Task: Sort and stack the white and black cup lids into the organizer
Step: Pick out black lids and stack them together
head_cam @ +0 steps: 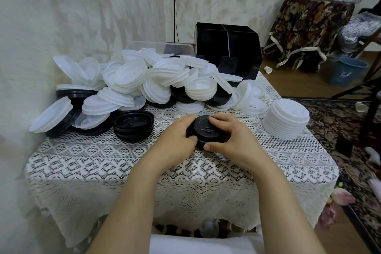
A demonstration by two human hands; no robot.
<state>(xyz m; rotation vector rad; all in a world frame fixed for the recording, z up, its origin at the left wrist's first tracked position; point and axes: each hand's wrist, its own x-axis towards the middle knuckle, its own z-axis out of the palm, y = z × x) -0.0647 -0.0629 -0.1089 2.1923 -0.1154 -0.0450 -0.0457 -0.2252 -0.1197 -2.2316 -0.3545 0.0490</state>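
- The left hand (177, 136) and right hand (233, 140) clasped a short black lid stack (208, 130) from both sides on the table (144, 161), probably to square its rims.
- A neat white stack (286, 119) sat at 3 o'clock, set apart by colour.
- The organizer (226, 47) stood at 12 o'clock, beyond the unsorted pile (134, 80).

Two bare forearms show from the bottom edge, uncovered along their whole visible length. The left hand (177, 136) and the right hand (233, 140) are bare too. The fingers (218, 121) are slim, with short, plain nails; the right thumb's nail is the clearest. Between the arms, at the bottom edge, lies a strip of white fabric (206, 243); whether it is clothing cannot be told.
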